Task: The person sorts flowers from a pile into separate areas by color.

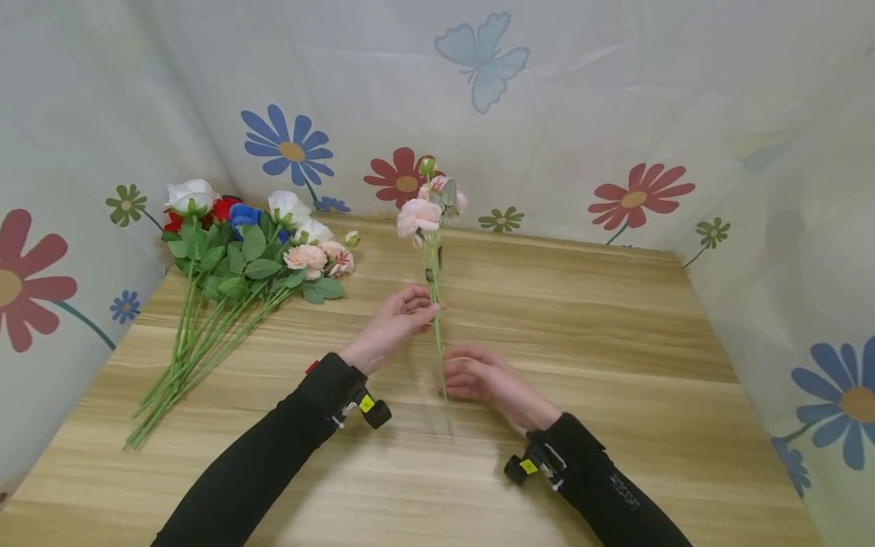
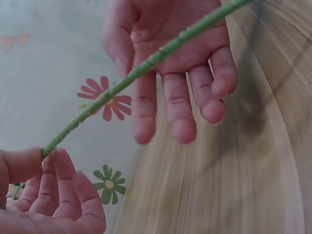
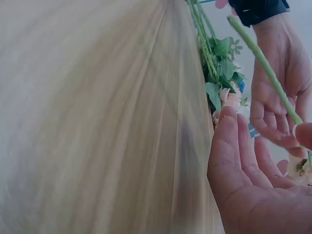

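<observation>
An artificial pink rose spray [image 1: 418, 217] stands nearly upright over the table, its blooms and a small green bud at the top. My left hand [image 1: 393, 323] pinches its green stem [image 2: 158, 56] between thumb and fingers, partway down. Beside the lower stem is my right hand [image 1: 491, 384], its fingers loosely extended. The left wrist view has the right hand [image 2: 178, 83] behind the stem with fingers spread. From the right wrist view, the stem's cut end [image 3: 234, 22] points up past the right hand [image 3: 258, 180]; whether the right thumb touches the stem I cannot tell.
A bunch of artificial roses [image 1: 253, 254] in white, red, blue and pink lies on the left of the wooden table [image 1: 581, 319], stems toward the front. A flower-printed cloth [image 1: 588, 91] hangs behind and along the sides.
</observation>
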Demonstrator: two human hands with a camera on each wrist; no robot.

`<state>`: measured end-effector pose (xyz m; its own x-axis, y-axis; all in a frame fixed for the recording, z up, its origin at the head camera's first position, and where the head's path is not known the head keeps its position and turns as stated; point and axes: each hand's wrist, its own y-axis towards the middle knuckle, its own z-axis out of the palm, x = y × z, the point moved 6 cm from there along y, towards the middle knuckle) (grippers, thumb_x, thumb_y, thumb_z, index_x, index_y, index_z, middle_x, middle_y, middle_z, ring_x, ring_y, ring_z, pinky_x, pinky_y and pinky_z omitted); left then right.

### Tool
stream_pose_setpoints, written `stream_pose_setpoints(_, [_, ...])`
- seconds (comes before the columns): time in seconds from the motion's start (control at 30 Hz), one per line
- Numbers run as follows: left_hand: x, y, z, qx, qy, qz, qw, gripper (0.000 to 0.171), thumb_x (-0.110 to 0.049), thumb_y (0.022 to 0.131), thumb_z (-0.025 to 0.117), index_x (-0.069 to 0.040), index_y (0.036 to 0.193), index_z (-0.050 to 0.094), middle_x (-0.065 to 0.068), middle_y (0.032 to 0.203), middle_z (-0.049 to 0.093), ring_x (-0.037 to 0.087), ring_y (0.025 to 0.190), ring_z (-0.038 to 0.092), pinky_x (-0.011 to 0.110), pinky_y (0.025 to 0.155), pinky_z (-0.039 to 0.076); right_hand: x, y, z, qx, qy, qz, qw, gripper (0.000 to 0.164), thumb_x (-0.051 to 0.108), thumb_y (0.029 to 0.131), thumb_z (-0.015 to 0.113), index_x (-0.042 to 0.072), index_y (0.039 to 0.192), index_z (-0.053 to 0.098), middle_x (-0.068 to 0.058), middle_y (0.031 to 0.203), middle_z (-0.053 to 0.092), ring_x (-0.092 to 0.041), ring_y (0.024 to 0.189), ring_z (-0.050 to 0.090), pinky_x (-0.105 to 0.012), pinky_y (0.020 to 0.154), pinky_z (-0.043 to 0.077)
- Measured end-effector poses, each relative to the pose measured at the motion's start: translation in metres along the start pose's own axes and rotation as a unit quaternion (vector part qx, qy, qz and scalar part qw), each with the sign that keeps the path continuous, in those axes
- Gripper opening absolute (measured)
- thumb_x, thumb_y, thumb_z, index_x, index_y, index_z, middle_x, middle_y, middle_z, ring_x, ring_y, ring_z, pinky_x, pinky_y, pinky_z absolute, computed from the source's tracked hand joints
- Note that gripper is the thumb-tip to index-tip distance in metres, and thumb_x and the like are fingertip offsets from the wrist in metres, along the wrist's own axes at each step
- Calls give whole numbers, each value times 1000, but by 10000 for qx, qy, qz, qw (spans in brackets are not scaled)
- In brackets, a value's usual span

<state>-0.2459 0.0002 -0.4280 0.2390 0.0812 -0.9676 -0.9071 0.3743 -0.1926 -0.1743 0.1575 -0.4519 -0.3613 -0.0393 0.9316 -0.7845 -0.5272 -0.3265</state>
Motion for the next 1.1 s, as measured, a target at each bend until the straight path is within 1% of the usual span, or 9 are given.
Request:
stream_pose_setpoints(0.13, [4,3,4,85,125,-51,9999,20,-12,103,58,-6,121,55,19,127,62,7,97,60,43,103,47,0,-2,8,425,353,83,9984,52,15,107,43,-12,149,29,-15,128,66,-18,110,69,-37,102,55])
stream_pose_setpoints(0.2, [6,4,5,139,220,-87,9996,22,-13,102,59,-6,122,55,18,130,62,8,101,61,44,106,47,0,-2,12,579,442,96,9973,53,15,106,44,-12,149,28,-10,125,68,-17,108,69,-36,101,56])
stream_pose_setpoints(0.37, [4,7,7,183,470,-117,9987,23,-15,101,62,-6,122,57,11,124,67,13,108,62,47,110,46,2,-3,14,808,503,17,9955,52,16,107,46,-9,148,29,1,118,70,-14,104,69,-30,93,58])
stream_pose_setpoints(0.4, [4,7,7,168,508,-122,9985,22,-15,100,63,-7,121,58,9,121,68,17,110,62,46,109,47,3,-3,14,841,501,-8,9952,52,16,106,47,-9,148,29,1,117,70,-14,104,69,-29,91,59])
stream_pose_setpoints(0.6, [7,9,7,143,771,-152,9968,22,-14,98,66,-8,119,59,13,119,70,27,115,62,35,94,48,2,-6,13,772,476,22,9959,52,13,107,45,-9,150,25,-1,117,70,-11,100,69,-23,87,58])
stream_pose_setpoints(0.77, [8,9,10,267,1027,-94,9943,23,-15,99,65,-8,119,57,16,122,69,19,108,61,30,87,45,1,-9,10,552,414,107,9976,52,11,107,42,-8,152,23,0,115,69,-10,96,68,-20,81,55])
stream_pose_setpoints(0.9, [7,10,10,365,1106,-83,9932,26,-16,99,65,-8,122,57,16,125,69,20,111,62,31,91,48,2,-10,7,464,314,64,9984,49,10,107,40,-8,150,25,1,113,69,-9,96,68,-19,80,53])
stream_pose_setpoints(1.0, [8,8,10,479,1085,-173,9928,34,-17,99,65,-8,130,55,17,128,67,25,118,64,36,101,51,2,-10,5,434,231,31,9988,47,11,108,39,-9,149,25,2,112,68,-7,95,67,-18,77,51])
stream_pose_setpoints(1.1, [9,5,9,609,1159,-243,9911,45,-18,100,64,-9,141,49,17,133,65,29,123,63,43,109,48,1,-11,1,368,166,80,9992,47,10,108,37,-8,150,25,3,112,68,-7,95,67,-17,76,51])
